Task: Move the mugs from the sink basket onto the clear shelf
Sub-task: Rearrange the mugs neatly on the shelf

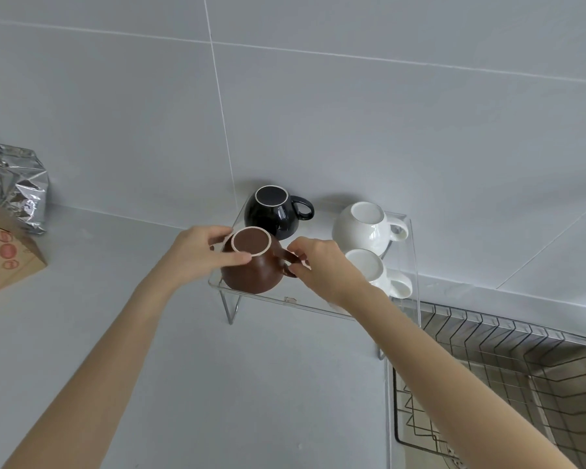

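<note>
A brown mug (pixel 254 272) stands upside down at the front left of the clear shelf (pixel 285 301). My left hand (pixel 198 252) grips its body from the left, thumb on the base rim. My right hand (pixel 322 265) pinches its handle from the right. Behind it a black mug (pixel 273 211) sits upside down. Two white mugs are upside down on the right side, one at the back (pixel 366 228) and one at the front (pixel 372 270), partly hidden by my right wrist. The wire sink basket (pixel 508 374) at the lower right holds no mugs in the visible part.
A crumpled silver foil bag (pixel 14 187) and a brown cardboard box (pixel 4 258) stand on the grey counter at the left. The steel sink (pixel 555 377) lies under the basket. A grey tiled wall rises right behind the shelf.
</note>
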`<action>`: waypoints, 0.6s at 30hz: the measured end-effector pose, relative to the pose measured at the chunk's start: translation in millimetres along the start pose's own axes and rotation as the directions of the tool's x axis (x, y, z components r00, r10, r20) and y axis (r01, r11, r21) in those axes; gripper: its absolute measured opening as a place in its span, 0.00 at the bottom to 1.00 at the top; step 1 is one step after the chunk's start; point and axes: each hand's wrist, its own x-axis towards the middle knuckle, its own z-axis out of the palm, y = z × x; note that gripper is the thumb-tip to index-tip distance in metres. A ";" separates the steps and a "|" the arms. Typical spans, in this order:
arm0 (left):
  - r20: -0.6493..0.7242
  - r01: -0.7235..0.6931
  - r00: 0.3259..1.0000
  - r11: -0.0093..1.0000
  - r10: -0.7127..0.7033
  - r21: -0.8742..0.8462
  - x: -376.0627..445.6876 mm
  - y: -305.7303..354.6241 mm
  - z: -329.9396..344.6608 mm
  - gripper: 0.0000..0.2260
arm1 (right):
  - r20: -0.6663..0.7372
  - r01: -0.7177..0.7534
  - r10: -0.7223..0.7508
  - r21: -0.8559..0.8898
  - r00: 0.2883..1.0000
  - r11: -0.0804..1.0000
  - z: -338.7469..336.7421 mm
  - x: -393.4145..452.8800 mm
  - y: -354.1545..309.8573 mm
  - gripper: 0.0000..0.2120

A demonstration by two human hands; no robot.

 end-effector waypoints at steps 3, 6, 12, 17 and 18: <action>-0.016 0.020 1.000 1.000 -0.020 0.015 23.2 7.3 -15.0 0.26 | -0.050 0.033 -0.033 0.000 0.998 0.999 -15.8 11.4 3.5 0.12; -0.006 0.014 1.000 0.998 -0.014 0.054 46.4 13.1 -11.0 0.25 | -0.132 -0.001 0.003 0.014 0.991 1.000 -31.5 38.4 14.3 0.12; 0.018 -0.032 0.999 0.993 0.030 0.116 71.7 14.0 16.5 0.22 | -0.045 -0.102 0.098 -0.094 0.994 0.990 -35.3 103.3 37.1 0.17; -0.091 -0.094 0.990 0.984 0.109 0.150 75.7 16.8 23.6 0.21 | 0.003 -0.078 0.080 -0.166 0.997 0.983 -25.6 120.1 38.7 0.08; -0.102 -0.106 0.987 0.982 0.123 0.155 76.7 17.7 24.3 0.20 | 0.002 -0.072 0.073 -0.162 0.997 0.984 -26.0 120.7 39.0 0.09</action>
